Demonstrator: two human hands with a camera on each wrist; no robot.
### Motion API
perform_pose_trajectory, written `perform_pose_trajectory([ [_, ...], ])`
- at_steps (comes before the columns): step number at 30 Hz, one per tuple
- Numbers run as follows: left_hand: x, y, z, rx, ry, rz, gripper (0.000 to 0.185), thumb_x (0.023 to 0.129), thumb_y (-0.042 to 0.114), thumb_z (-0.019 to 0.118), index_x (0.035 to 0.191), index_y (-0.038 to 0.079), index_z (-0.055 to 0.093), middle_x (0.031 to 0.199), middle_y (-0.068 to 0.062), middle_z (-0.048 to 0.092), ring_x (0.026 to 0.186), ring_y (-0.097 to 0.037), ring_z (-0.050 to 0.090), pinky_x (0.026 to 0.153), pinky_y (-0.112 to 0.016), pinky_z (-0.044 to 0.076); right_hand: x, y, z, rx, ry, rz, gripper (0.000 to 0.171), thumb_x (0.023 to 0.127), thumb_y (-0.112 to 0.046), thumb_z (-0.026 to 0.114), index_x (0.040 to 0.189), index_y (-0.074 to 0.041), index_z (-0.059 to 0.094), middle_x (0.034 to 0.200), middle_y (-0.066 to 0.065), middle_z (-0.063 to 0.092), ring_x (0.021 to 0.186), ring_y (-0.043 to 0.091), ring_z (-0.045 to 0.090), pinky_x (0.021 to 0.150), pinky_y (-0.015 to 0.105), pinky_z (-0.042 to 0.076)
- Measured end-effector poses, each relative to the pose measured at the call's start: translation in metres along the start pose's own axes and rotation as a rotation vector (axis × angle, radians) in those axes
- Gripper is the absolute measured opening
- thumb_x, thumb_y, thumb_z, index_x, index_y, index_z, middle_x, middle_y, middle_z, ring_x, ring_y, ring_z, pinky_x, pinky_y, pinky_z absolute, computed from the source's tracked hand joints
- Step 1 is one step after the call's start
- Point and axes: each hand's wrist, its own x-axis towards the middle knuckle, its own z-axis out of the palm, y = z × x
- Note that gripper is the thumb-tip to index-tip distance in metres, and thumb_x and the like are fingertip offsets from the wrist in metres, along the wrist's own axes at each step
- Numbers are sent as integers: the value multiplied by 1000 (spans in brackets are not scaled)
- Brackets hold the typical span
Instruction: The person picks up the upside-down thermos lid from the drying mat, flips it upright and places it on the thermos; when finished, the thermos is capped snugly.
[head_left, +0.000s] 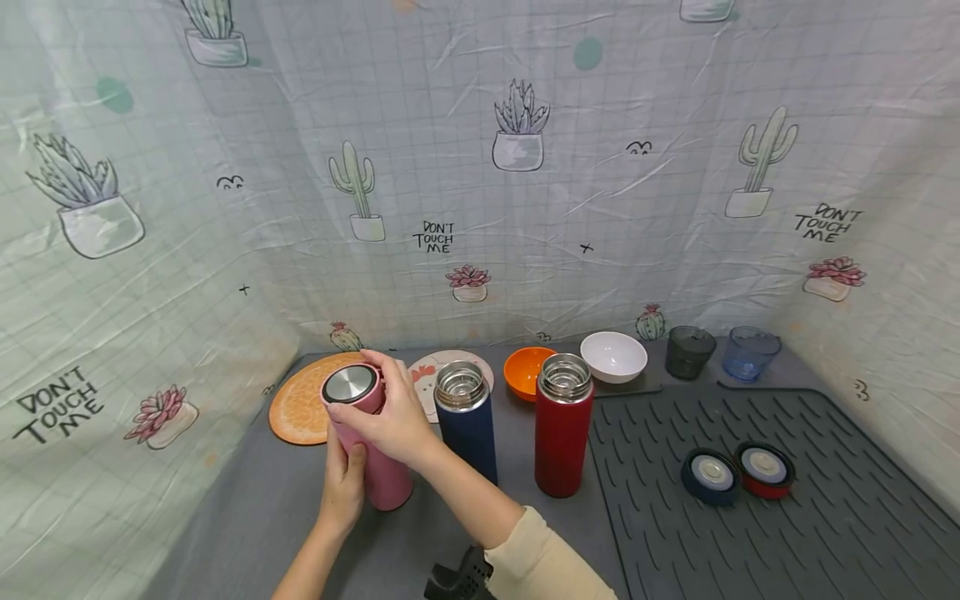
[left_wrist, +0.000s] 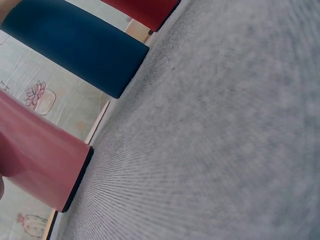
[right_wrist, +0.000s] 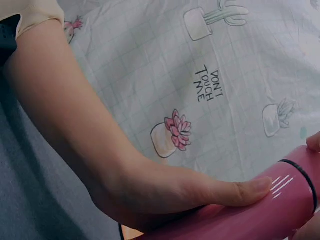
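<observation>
Hands wrap one pink flask (head_left: 375,450) standing near-left on the grey surface (head_left: 285,500): left hand (head_left: 343,487) grips its body, right hand (head_left: 390,417) curls round its lid (head_left: 350,385). Blue flask (head_left: 467,421) and red flask (head_left: 563,423) stand open just right.

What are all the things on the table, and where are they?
Pink flask: 1, pink, lid on, front left, held.
Blue flask: 1, navy, open, middle.
Red flask: 1, red, open, right of the blue flask.
Lids: 2, navy and red, on the mat.
Mat: 1, dark grey, right.
Bowls: 2, orange and white, back.
Cups: 2, dark grey and blue, back right.
Plates: 2, orange and white, back left.
Left hand: 1, grips the pink flask's body.
Right hand: 1, grips its lid.
</observation>
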Motion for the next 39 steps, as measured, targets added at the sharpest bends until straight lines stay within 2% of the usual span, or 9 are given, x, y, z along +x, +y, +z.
perform_pose_trajectory([
  [7,-1,12,-4,46,19,-32,44,96,13,43,136,2,31,120,2,47,102,-11,46,83,-17,38,-16,-16,-11,-81,-66,-196,66,81,-18,65,139,-17,33,143,1,22,129,14,27,98,33,34],
  [11,2,26,-11,65,30,-35,58,88,-3,45,142,5,24,132,-2,40,112,-13,42,88,-17,35,-27,-26,-17,-85,-97,-253,66,82,-15,63,140,-15,31,144,2,21,131,15,24,99,35,33],
  [15,3,46,-19,214,107,14,73,83,-5,54,145,10,20,144,-9,28,127,-14,31,97,-18,26,-41,-34,-27,-88,-149,-302,62,82,-12,62,137,-10,34,143,6,24,131,15,25,101,35,32],
  [18,1,61,-22,374,187,43,75,80,-3,61,144,11,25,142,-11,29,127,-13,31,97,-19,25,-52,-35,-37,-109,-169,-323,58,81,-8,61,134,-8,38,143,8,27,130,16,27,101,37,32],
  [22,-7,80,-20,458,218,84,77,75,-3,65,142,8,29,140,-14,31,125,-12,30,95,-18,23,-70,-33,-56,-128,-175,-333,55,79,-5,60,131,-11,44,141,3,31,128,16,31,101,37,33],
  [28,-21,100,-6,485,176,166,71,71,-2,68,135,-5,37,134,-18,38,125,-13,30,97,-16,22,-100,-25,-89,-197,-218,-348,52,79,-1,62,127,-13,46,136,4,38,125,19,36,99,36,35],
  [34,-24,136,25,381,58,313,52,74,3,67,117,-17,47,117,-28,47,118,-14,40,93,-16,30,-133,-21,-130,-251,-203,-257,48,80,1,62,123,-15,50,129,3,45,117,19,42,94,35,40],
  [36,-26,136,31,345,-6,337,49,75,6,68,115,-15,50,115,-30,47,116,-16,42,94,-16,31,-141,-20,-146,-278,-189,-238,47,80,1,62,122,-16,50,126,3,46,115,19,43,93,35,41],
  [39,-33,122,37,323,-92,343,50,74,10,72,116,-10,52,116,-24,50,114,-17,45,96,-17,31,-154,-18,-170,-328,-155,-201,46,80,2,62,121,-16,51,123,3,48,112,18,45,90,33,43],
])
